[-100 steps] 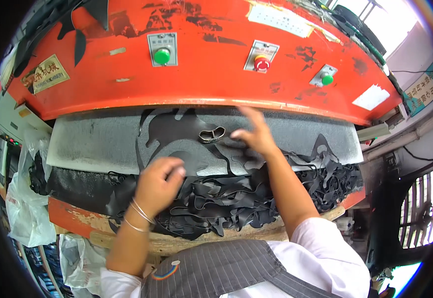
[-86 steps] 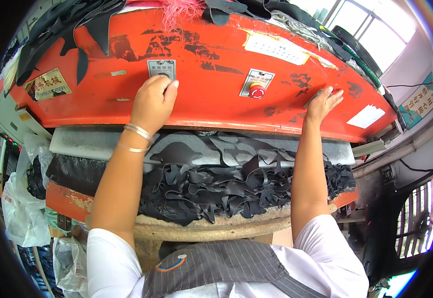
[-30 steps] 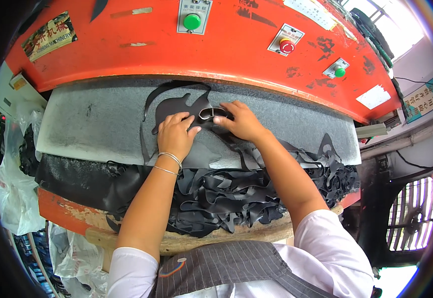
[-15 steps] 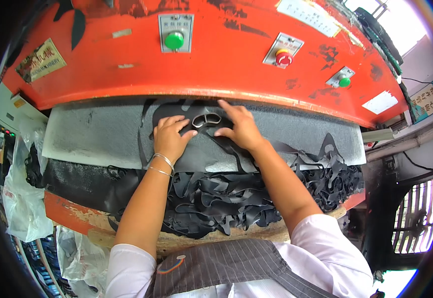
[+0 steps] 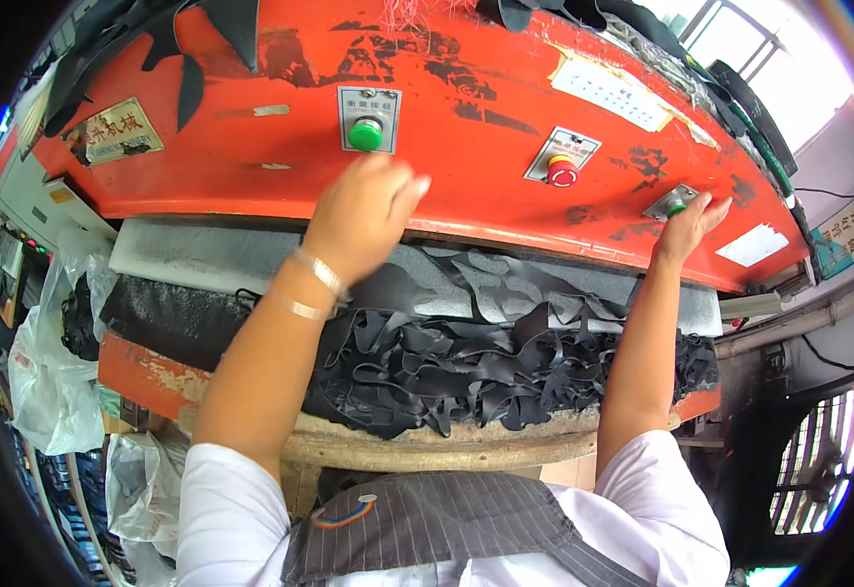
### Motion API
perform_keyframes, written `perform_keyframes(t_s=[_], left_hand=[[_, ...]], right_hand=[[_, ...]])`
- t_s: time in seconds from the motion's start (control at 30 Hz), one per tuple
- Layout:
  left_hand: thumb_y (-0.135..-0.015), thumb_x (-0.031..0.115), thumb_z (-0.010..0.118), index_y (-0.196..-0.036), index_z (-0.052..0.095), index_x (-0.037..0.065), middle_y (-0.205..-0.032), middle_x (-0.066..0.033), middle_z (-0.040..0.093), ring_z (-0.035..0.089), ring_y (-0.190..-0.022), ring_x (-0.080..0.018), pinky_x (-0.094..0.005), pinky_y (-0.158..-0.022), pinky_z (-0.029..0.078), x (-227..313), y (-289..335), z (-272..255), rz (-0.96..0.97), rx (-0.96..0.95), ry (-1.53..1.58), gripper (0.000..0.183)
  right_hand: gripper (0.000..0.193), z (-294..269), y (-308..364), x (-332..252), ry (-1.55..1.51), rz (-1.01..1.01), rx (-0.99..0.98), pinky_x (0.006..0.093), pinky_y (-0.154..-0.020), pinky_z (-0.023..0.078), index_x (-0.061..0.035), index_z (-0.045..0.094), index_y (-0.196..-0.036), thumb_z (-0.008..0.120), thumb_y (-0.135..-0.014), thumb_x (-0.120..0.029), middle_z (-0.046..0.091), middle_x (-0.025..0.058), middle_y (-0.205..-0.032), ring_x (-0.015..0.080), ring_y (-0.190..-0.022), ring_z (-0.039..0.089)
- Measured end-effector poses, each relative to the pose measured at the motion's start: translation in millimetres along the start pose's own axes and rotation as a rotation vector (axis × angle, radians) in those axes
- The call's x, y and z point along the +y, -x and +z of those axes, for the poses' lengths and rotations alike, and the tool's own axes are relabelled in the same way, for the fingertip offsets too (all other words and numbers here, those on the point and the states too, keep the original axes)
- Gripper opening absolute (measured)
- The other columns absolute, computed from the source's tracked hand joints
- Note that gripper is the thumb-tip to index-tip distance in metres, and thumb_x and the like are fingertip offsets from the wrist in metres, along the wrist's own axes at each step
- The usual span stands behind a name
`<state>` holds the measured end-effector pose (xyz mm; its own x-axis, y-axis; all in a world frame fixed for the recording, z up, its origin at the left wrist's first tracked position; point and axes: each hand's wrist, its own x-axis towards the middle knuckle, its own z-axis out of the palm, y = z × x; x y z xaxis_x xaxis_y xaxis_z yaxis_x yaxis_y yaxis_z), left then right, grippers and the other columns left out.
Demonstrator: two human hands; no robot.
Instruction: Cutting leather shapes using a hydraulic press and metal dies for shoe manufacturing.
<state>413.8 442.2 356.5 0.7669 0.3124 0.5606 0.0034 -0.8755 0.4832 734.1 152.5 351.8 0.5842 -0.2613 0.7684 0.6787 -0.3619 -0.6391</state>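
Note:
My left hand, fingers curled in with the thumb out and a little blurred, is just below a green push button on the orange-red machine front. No object shows in it. At the right, my right hand reaches up to a second green button. Its fingers are stretched out and partly cover that button; whether they press it, I cannot tell. Below the machine's edge lies a whitish cutting board with cut black sheet material on it. The small metal-edged die is out of sight.
Tangled black offcuts are heaped along the near side of the board, above a wooden rail. Between the green buttons sits a red stop button. Plastic bags hang at the left. More black scraps drape over the machine top.
Both hands have left the die and black sheet on the board. The left has risen to the middle green button, the right to the far-right one. The die has gone out of view.

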Motion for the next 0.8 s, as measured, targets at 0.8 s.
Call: perform_keyframes(t_s=[0.8], left_hand=[[-0.078,0.031,0.066,-0.063,0.071,0.01,-0.07,-0.0071,0.065,0.063,-0.073,-0.0268,-0.0387,-0.064,0.05,8.3,234.4,-16.8,-0.394,-0.729,0.094,0.026]], right_hand=[[0.05,66.7,229.6,-94.9,0.071,-0.152,-1.328,0.0414,-0.091,0.047,0.002,0.06,-0.119,0.07,-0.084,-0.033,0.062,0.0193,-0.112,0.0343,-0.104,0.058]])
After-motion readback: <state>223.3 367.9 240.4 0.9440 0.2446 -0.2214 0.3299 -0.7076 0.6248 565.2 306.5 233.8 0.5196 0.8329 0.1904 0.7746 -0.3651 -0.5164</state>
